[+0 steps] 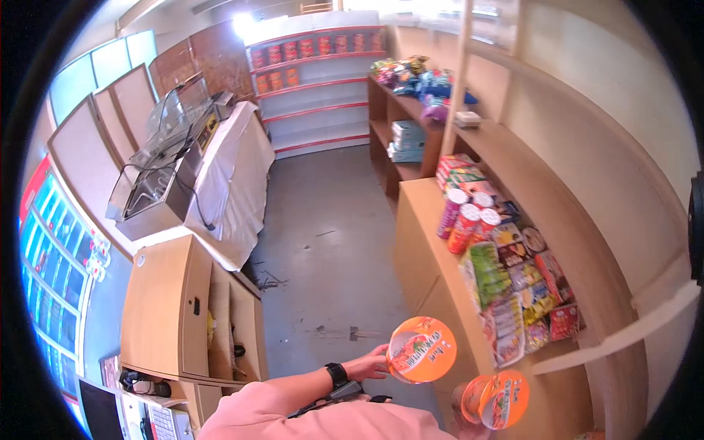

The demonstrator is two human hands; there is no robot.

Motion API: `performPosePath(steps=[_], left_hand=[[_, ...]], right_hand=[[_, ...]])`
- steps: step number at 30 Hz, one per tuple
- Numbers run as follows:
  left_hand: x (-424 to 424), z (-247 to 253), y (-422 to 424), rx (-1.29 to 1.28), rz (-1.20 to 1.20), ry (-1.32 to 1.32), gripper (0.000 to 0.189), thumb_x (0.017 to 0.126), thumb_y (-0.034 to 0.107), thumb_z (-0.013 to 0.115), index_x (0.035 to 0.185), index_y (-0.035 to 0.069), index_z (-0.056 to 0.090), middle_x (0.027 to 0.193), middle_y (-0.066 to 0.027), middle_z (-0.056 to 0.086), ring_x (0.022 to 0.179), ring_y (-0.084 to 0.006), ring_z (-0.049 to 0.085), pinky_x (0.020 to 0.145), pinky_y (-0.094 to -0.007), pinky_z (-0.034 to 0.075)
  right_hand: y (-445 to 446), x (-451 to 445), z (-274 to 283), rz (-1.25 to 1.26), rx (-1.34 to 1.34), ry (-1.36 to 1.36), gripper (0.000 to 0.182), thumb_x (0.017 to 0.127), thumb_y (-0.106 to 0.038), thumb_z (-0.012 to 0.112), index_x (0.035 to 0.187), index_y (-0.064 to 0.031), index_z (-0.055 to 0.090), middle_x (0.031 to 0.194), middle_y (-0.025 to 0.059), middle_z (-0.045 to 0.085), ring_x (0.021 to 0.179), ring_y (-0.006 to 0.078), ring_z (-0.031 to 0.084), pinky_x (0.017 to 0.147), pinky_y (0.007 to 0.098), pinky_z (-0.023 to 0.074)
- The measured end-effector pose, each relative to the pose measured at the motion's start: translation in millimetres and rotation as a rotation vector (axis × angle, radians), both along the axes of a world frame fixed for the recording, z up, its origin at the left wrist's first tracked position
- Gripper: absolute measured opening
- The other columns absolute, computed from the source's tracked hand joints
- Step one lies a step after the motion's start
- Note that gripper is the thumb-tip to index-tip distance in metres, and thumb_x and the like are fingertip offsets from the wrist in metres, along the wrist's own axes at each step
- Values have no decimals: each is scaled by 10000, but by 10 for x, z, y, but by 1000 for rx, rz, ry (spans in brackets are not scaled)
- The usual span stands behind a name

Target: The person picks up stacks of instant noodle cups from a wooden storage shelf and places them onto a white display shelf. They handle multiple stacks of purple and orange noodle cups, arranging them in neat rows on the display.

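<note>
An orange-lidded instant noodle cup (422, 349) is held out in my left hand (369, 365), its printed lid facing up. A dark watch (336, 375) circles that wrist. Lower right, my right hand (468, 431) grips a second orange-lidded noodle cup (505, 400). Tight against it is another orange cup (467, 399), partly hidden behind the lid. Most of my right hand is covered by the cups and the pink sleeve. Both hands are between the grey floor (330, 231) and the wooden counter on the right (423, 253).
Snack packets (489, 275) and several capped tubes (463, 228) lie along the right counter. Red-edged shelves (322, 88) at the far end hold rows of red and orange tubs. Left are a cloth-covered table (234, 181) with steel fryers (159, 192), a wooden cabinet (157, 308) and a glass-door cooler (55, 275).
</note>
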State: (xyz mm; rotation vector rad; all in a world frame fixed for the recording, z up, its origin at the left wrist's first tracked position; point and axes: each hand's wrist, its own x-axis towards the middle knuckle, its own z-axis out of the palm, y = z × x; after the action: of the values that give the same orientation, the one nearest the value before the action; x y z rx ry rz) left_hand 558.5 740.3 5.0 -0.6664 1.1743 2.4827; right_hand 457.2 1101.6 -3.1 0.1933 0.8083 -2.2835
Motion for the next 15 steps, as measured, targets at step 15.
performPosePath(steps=[15], left_hand=[[909,232,-2779,48,685,46,532,842,347,544,1308,197,336,1300,-3,430,1177,-187,429,938,-462,381]], right_hand=[[-3758,-922,539,432,370,79,645,821,-556,446,1248,-74,419,1204,136,511,1062,296,530,830,438,448]])
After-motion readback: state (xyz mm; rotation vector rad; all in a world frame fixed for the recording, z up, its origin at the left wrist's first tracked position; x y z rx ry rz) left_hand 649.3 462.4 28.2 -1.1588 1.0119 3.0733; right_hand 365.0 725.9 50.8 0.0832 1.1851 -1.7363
